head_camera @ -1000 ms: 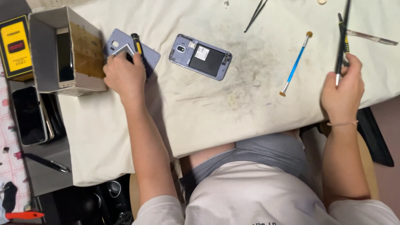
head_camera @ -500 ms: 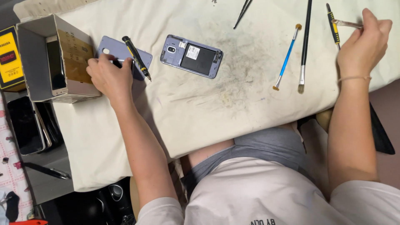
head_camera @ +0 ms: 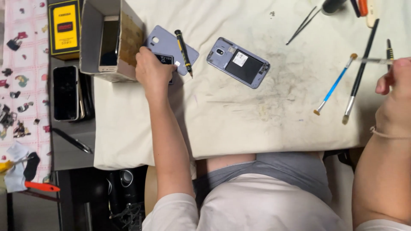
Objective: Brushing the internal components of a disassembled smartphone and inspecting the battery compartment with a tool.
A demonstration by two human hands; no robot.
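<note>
Covering most of the counter [head_camera: 141,141], a stained white cloth [head_camera: 239,115] carries everything in play. At its left edge an open cardboard box [head_camera: 111,38] stands with a phone upright inside. Right of centre lies the opened lilac phone [head_camera: 238,62], back off and innards showing, untouched. Its loose back cover [head_camera: 171,47] lies near the box with a black-and-yellow screwdriver [head_camera: 183,52] across it. The left hand [head_camera: 153,72] has stayed there, fingers curled down over a small dark battery-like piece [head_camera: 165,60] at the cover's lower edge. The right hand [head_camera: 396,87] has swung up and out to the far right since a second ago, leaving the black-handled brush [head_camera: 358,77] lying beside the blue one [head_camera: 334,85], and now pinches slim metal tweezers [head_camera: 371,60] instead. The swap suggests fine picking work comes next.
</note>
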